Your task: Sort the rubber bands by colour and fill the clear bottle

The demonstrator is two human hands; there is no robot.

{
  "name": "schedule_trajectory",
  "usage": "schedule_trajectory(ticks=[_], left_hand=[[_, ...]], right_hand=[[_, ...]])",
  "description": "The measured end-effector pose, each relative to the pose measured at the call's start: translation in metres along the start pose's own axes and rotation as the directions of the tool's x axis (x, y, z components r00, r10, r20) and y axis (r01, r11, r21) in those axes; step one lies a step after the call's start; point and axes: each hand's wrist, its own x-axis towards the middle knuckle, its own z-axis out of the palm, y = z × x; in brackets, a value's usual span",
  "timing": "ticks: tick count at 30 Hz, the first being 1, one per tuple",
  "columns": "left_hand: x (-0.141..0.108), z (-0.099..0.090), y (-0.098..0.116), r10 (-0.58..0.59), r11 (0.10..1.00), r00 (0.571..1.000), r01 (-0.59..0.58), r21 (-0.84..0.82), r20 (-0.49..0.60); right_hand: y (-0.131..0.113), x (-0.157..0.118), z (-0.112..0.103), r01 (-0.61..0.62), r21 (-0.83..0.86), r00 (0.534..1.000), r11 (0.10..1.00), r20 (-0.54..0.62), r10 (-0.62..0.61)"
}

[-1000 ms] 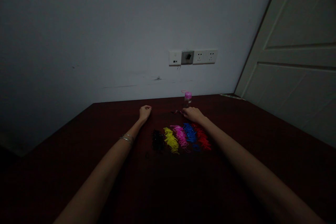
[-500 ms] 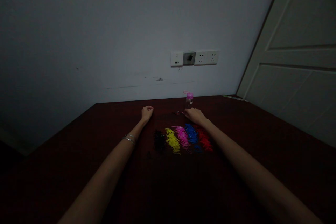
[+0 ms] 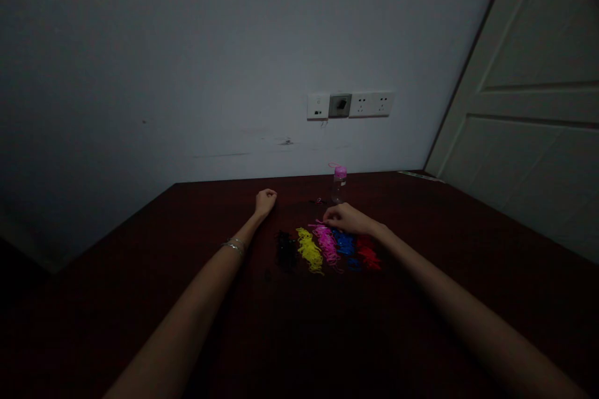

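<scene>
My left hand [image 3: 266,201] rests on the dark red table with its fingers curled closed, and nothing shows in it. My right hand [image 3: 347,218] leans over the far ends of the piles, thumb and fingers pinched at the top of the pink strands [image 3: 326,245]. Its fingertips seem to grip a pink strand, though the dim light blurs the detail. Beneath and beside that hand lie the blue strands [image 3: 345,243] and red strands [image 3: 369,254]. Further left are the yellow strands [image 3: 309,250] and black strands [image 3: 285,250].
Behind my right hand stands a clear bottle with a pink lid [image 3: 340,173]. A small looped strand [image 3: 319,201] lies left of it. Sockets [image 3: 369,104] are set in the wall beyond the table [image 3: 224,199]. A panelled door [image 3: 524,106] is at the right.
My right hand has moved back towards me from beside the bottle and small loop to the top of the pink pile. My left hand stays in place. The view has shifted slightly.
</scene>
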Motion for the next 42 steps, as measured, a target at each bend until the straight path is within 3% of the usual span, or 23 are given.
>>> schedule_trajectory(ticks=[4, 11, 13, 16, 20, 25, 32, 42], left_hand=[[0.000, 0.000, -0.001, 0.016, 1.000, 1.000, -0.016, 0.019, 0.013], [0.000, 0.001, -0.001, 0.019, 0.999, 1.000, -0.019, 0.046, -0.011], [-0.002, 0.001, 0.000, 0.034, 0.996, 0.999, -0.035, 0.079, 0.009], [-0.009, 0.002, 0.004, 0.097, 0.977, 0.992, -0.111, 0.181, 0.083], [-0.021, 0.004, 0.016, 0.217, 0.908, 0.944, -0.289, 0.302, 0.249], [-0.027, 0.017, 0.036, 0.266, 0.901, 0.901, -0.359, 0.245, 0.342], [-0.031, 0.051, 0.064, 0.354, 0.868, 0.776, -0.481, 0.125, 0.522], [-0.032, 0.058, 0.072, 0.320, 0.867, 0.791, -0.467, 0.175, 0.522]], right_hand=[[0.002, -0.001, 0.000, 0.010, 0.034, 1.000, 0.999, 0.003, -0.010], [0.041, -0.014, -0.017, -0.074, 0.103, 0.967, 0.992, -0.238, 0.097], [0.060, -0.020, -0.019, -0.140, 0.239, 0.941, 0.961, -0.269, 0.204], [0.081, -0.028, -0.019, -0.200, 0.416, 0.867, 0.887, -0.347, 0.358], [0.089, -0.030, -0.017, -0.176, 0.512, 0.794, 0.841, -0.431, 0.429], [0.090, -0.027, -0.013, -0.168, 0.461, 0.819, 0.871, -0.427, 0.384], [0.095, -0.026, -0.011, -0.184, 0.426, 0.826, 0.886, -0.422, 0.374], [0.086, -0.026, -0.010, -0.201, 0.401, 0.820, 0.894, -0.430, 0.378]])
